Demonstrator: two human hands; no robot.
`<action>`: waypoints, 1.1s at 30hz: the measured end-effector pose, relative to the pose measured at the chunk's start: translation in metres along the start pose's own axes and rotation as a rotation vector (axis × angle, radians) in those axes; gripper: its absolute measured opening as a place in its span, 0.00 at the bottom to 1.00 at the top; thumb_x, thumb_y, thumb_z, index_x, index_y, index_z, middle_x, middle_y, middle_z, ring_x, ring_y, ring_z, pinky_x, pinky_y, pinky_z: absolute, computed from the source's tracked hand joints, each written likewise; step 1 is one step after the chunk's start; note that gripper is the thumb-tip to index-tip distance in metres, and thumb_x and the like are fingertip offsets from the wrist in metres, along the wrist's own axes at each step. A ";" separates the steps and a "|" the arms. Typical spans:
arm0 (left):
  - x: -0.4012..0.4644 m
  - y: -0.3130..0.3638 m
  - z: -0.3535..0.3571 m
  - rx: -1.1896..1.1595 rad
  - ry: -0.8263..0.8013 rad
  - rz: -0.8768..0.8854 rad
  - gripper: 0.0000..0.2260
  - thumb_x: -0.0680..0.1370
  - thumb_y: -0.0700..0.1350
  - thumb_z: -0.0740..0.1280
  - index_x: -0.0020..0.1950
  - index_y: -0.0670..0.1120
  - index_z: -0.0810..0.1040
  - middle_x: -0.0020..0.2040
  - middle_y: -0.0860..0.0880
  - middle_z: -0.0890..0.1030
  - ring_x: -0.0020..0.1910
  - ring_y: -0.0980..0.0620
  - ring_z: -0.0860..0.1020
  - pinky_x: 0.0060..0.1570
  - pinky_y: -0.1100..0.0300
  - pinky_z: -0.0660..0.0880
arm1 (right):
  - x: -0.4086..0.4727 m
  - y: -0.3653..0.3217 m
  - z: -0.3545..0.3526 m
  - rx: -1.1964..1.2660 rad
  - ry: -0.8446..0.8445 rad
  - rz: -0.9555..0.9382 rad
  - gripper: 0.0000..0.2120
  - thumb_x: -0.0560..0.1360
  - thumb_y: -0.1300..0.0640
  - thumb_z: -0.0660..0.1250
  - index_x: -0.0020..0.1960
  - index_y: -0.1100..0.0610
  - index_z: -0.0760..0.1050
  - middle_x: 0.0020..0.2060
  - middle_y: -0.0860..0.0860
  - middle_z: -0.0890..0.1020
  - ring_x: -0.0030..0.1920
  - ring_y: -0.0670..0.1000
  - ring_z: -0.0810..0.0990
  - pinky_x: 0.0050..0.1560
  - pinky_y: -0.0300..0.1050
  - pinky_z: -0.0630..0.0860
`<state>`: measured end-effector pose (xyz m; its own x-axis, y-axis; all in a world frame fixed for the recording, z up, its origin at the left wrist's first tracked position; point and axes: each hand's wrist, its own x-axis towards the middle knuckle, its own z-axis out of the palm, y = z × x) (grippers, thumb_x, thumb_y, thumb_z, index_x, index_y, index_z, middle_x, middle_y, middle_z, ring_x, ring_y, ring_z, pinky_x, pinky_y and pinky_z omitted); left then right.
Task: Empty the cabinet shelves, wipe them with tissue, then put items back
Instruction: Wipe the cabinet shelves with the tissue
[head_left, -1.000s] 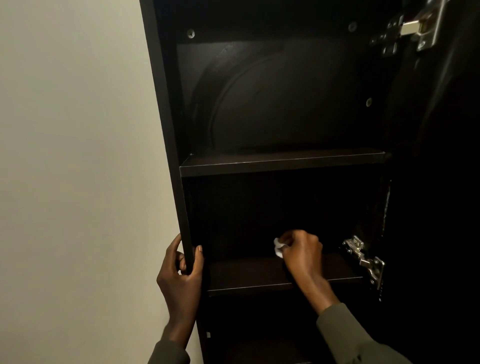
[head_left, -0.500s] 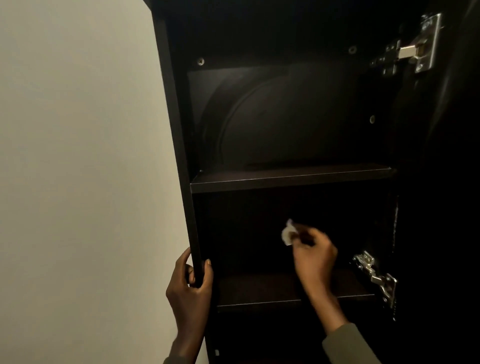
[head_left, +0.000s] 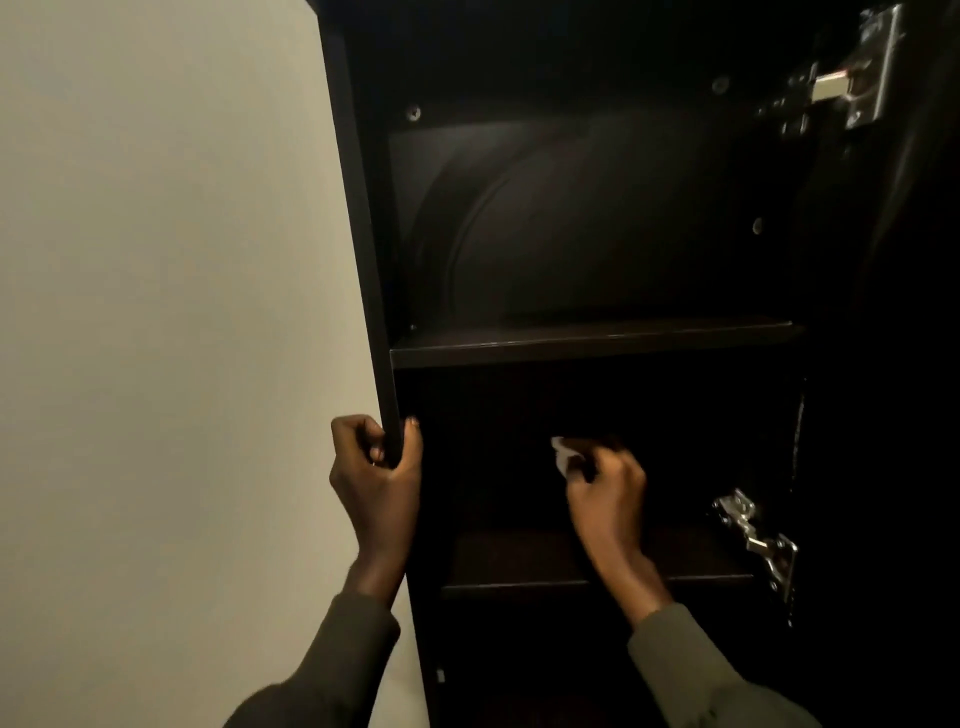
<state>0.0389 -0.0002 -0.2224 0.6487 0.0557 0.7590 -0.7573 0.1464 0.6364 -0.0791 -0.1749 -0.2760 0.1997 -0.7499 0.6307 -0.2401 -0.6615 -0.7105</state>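
Note:
A tall dark cabinet stands open, its left side panel (head_left: 363, 234) running down the middle of the view. My left hand (head_left: 376, 473) grips that panel's front edge, fingers curled round it. Inside, an upper shelf (head_left: 587, 343) and a lower shelf (head_left: 514, 577) show no items on them. My right hand (head_left: 605, 483) is raised in the dark compartment between the two shelves and pinches a small white wad of tissue (head_left: 561, 454) near the back wall. The depths of that compartment are too dark to make out.
A pale wall (head_left: 156, 312) fills the left side. Metal door hinges sit on the right, an upper hinge (head_left: 857, 78) and a lower hinge (head_left: 753, 535). The open dark door is at the far right.
My right hand lifted the tissue off the lower shelf and up into the compartment. My left hand tightened its grip on the panel edge, and the view drew closer.

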 end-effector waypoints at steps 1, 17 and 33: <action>0.001 0.001 0.000 0.003 -0.007 0.004 0.14 0.74 0.38 0.73 0.43 0.43 0.66 0.34 0.49 0.68 0.31 0.55 0.65 0.33 0.66 0.66 | -0.006 -0.007 0.005 -0.032 -0.067 -0.053 0.14 0.76 0.62 0.67 0.60 0.55 0.80 0.58 0.52 0.80 0.57 0.49 0.79 0.57 0.40 0.77; 0.001 0.002 -0.008 0.061 -0.074 0.041 0.15 0.75 0.39 0.73 0.42 0.43 0.65 0.33 0.52 0.66 0.30 0.56 0.66 0.32 0.69 0.65 | 0.044 0.018 -0.044 0.525 0.454 0.295 0.14 0.76 0.57 0.69 0.61 0.59 0.78 0.57 0.57 0.81 0.57 0.53 0.81 0.51 0.30 0.78; 0.000 -0.001 -0.011 0.088 -0.112 0.015 0.14 0.75 0.41 0.73 0.43 0.44 0.66 0.34 0.49 0.69 0.31 0.55 0.68 0.31 0.68 0.67 | 0.025 -0.065 0.027 0.268 -0.158 0.019 0.09 0.81 0.54 0.60 0.57 0.45 0.76 0.41 0.41 0.78 0.45 0.41 0.80 0.36 0.30 0.76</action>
<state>0.0409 0.0105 -0.2245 0.6283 -0.0541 0.7761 -0.7739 0.0586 0.6306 -0.0332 -0.1514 -0.2223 0.3475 -0.7408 0.5748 0.0091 -0.6103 -0.7921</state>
